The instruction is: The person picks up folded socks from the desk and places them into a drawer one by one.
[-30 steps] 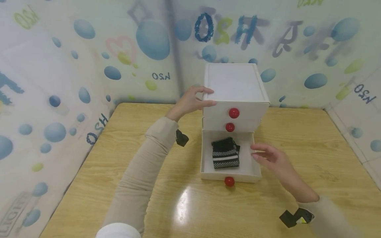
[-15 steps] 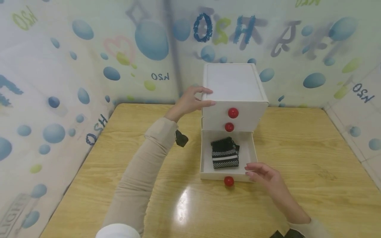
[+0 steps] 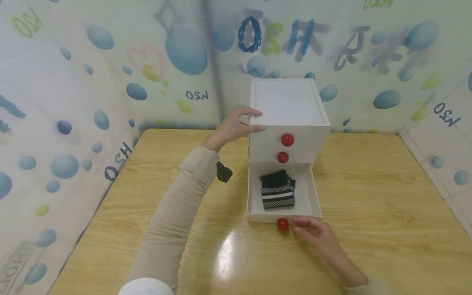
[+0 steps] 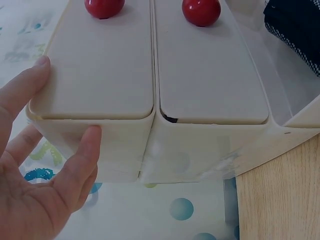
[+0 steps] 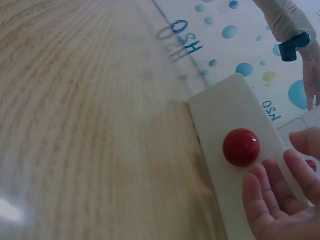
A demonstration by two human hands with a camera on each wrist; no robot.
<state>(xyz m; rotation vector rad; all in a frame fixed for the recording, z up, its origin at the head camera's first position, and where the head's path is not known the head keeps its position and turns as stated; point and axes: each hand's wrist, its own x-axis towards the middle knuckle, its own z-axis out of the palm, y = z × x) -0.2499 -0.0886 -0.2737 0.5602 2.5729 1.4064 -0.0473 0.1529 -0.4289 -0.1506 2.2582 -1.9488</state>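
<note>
A white drawer cabinet (image 3: 287,102) with red ball knobs stands on the table. My left hand (image 3: 234,127) holds its front left top corner; in the left wrist view, the digits of the left hand (image 4: 55,175) lie against the edges around that corner. The lowest drawer (image 3: 307,192) is pulled out, and inside lies a folded black knit bundle (image 3: 277,189) with white stripes, like socks. Beside that drawer's red knob (image 3: 282,224) is my right hand (image 3: 318,235), fingers loosely bent. In the right wrist view, the fingertips of the right hand (image 5: 280,200) are close to the knob (image 5: 241,147), without gripping it.
The two upper drawers, with their red knobs (image 3: 287,139), are closed. A wooden table (image 3: 177,229) bears the cabinet. Patterned wall sheets (image 3: 121,65) with blue dots and lettering rise behind the table and at both sides.
My right hand has moved from the lowest drawer's right side down and left, past its front corner, to beside its knob. The left hand stays on the cabinet's corner.
</note>
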